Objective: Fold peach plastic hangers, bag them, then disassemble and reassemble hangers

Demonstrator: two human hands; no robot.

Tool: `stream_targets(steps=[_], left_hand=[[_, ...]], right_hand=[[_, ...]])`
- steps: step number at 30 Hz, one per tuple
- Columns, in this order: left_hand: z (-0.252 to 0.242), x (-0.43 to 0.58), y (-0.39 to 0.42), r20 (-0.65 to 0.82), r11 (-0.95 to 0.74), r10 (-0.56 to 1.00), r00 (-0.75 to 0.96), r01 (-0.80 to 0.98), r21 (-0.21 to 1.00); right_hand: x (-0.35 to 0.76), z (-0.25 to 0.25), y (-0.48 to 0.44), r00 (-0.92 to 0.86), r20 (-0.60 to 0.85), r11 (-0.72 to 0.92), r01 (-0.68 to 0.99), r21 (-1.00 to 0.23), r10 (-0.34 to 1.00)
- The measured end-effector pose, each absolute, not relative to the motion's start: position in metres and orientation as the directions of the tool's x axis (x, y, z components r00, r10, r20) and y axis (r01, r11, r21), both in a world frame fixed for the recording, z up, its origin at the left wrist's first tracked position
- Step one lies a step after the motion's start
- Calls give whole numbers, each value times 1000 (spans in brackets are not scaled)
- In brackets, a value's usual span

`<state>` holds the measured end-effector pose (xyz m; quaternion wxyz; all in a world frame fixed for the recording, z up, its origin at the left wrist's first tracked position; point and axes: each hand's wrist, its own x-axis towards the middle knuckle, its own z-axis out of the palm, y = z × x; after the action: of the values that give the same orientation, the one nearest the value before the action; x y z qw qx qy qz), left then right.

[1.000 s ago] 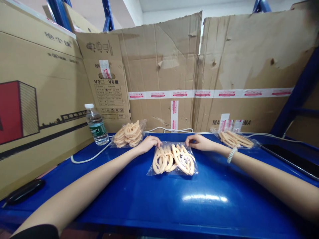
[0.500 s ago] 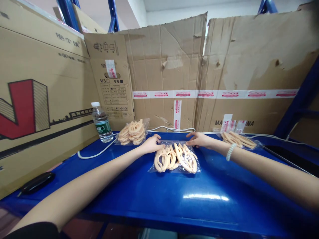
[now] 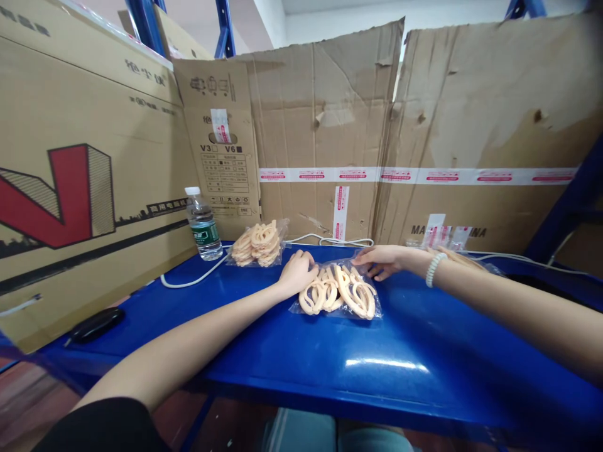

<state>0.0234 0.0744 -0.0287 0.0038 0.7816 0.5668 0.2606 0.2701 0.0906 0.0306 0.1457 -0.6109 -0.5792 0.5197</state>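
Note:
A clear plastic bag [image 3: 340, 307] lies flat on the blue table, with several pale peach, ring-shaped pieces [image 3: 360, 296] showing through it. My left hand [image 3: 296, 274] has its fingers curled over the bag's upper left corner; the fingertips are partly hidden. At the opposite upper corner is my right hand [image 3: 384, 260], its fingers apart and the foremost at the bag's edge. A pale beaded band [image 3: 435, 270] circles my right wrist.
Behind my left hand lies another bag of peach pieces [image 3: 258, 245], beside a water bottle [image 3: 204, 229]. A black object [image 3: 97, 324] rests at left. A white cable [image 3: 193, 282] runs along the back of the blue table [image 3: 306, 358], below cardboard panels [image 3: 325, 125].
My left hand has moved further over the bag's corner. My right hand's fingers have spread at the top edge. The view has shifted slightly, and my right forearm now covers more of the bag at right.

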Motion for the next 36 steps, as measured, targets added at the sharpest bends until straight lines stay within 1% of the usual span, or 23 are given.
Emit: stream_targets(steps=[4,7,10,14,18,22,24,27,30,33,36], left_hand=[[-26,24,69,464,-388,858,220,871,303],[-25,23,63,507,-399,838,202,861,316],[-23,23,58,527,-394,832,175,855,339],[-22,24,53,524,-388,837,158,846,365],[-24,22,55,510,-390,847,150,827,405],[-26,19,61,490,-384,861,134,803,456],[-25,19,62,478,-382,868,131,791,477],[-20,19,60,464,-383,876,134,778,498],[-15,18,59,424,-364,894,146,788,496],[-13,15,62,353,-333,920,171,815,475],[-13,10,68,295,-295,940,173,849,438]], right_hand=[[270,35,85,-228,-477,-314,509,-802,849],[269,31,79,-268,-411,-262,454,-852,872],[267,20,74,-266,-283,-159,407,-900,922],[263,1,74,-227,-59,33,379,-925,972],[262,-13,76,-155,141,192,393,-899,978],[263,-23,76,-96,254,270,423,-865,963],[264,-26,75,-68,264,267,427,-864,962],[263,-27,74,-40,213,210,414,-886,976],[260,-22,72,-37,127,132,382,-915,991],[258,-13,70,-47,21,36,355,-934,999],[256,-3,71,-55,-80,-54,368,-928,995]])
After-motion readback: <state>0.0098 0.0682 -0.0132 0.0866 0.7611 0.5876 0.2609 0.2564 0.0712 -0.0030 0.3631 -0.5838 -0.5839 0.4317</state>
